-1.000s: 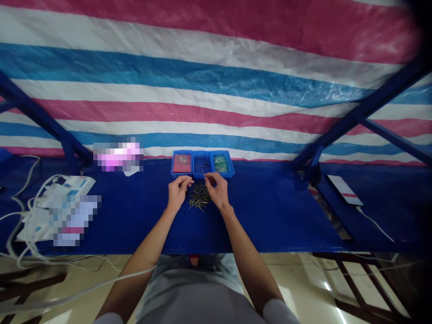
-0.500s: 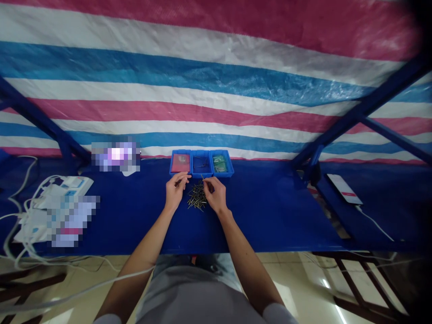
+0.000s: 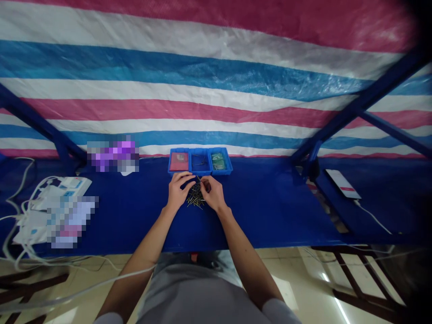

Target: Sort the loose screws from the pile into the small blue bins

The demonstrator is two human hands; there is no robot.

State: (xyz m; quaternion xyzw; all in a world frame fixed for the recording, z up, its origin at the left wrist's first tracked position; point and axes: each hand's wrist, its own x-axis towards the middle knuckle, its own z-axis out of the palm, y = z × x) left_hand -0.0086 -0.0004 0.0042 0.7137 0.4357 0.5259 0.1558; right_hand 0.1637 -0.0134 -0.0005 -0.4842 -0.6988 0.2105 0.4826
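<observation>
Mid-frame, your left hand (image 3: 177,192) is loosely spread, your right hand (image 3: 215,194) pinches a pin (image 3: 198,179), and the red packet (image 3: 177,164) bears an unreadably small label (image 3: 181,157).

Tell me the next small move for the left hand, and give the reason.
Probably, the left hand should close its thumb and fingers on the thin piece: they stand apart, while the right hand appears to pinch that piece close by, above the pile.
</observation>
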